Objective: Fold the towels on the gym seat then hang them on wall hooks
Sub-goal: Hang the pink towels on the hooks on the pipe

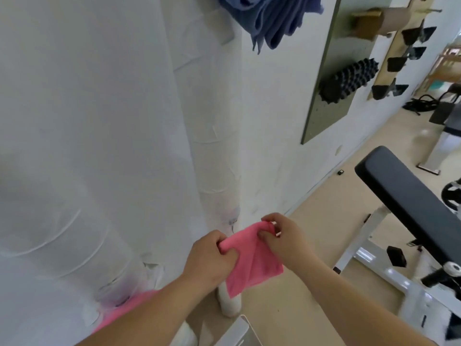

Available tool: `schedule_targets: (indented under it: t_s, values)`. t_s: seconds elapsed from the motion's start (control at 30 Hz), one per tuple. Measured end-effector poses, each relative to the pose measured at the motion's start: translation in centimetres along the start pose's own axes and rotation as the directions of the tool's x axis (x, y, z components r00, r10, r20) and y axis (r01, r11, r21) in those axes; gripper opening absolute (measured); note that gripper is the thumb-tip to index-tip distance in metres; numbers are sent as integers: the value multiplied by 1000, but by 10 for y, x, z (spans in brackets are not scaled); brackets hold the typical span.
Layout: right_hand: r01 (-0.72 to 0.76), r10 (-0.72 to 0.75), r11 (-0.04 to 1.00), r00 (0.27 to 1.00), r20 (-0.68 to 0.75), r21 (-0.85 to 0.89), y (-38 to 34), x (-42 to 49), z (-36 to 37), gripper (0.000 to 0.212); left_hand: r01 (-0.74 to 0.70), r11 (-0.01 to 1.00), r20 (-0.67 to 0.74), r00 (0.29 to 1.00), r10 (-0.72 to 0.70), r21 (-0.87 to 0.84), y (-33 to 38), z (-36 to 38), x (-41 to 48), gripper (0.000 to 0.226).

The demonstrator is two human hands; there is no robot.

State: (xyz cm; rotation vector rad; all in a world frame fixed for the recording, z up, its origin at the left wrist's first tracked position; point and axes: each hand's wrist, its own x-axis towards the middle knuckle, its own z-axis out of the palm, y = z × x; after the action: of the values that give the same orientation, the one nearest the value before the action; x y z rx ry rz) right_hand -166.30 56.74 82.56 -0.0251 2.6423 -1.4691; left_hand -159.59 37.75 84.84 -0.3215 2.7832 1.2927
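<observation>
Both hands, left (214, 255) and right (282, 236), pinch a folded pink towel (252, 258) at its top corners; keeping the edges aligned should suit hanging beside the blue towel (272, 18).

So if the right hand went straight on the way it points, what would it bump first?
Probably the white wall, just past the pink towel that the right hand pinches; depth is hard to judge.
</observation>
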Motion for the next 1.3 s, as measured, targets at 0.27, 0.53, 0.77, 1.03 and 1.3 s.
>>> schedule_targets:
  t_s: [0.27,0.53,0.77,1.03,1.3]
  values:
    - [28,-25,987,999,20,-160,24,79,29,11,-163,907,-39,981,192,388,-22,11,58,11]
    - [-15,23,997,995,-97,75,35,99,59,23,-278,764,111,958,264,583,-52,27,77,22]
    - [40,-40,998,999,-18,-46,85,93,92,23,-137,767,86,991,107,627,-73,55,69,34]
    - [66,-13,984,952,305,-165,71,90,66,22,-108,757,97,993,59,645,-71,56,79,32]
    - [198,-48,931,900,434,-307,50,78,44,46,-163,803,47,985,166,573,-64,44,82,23]
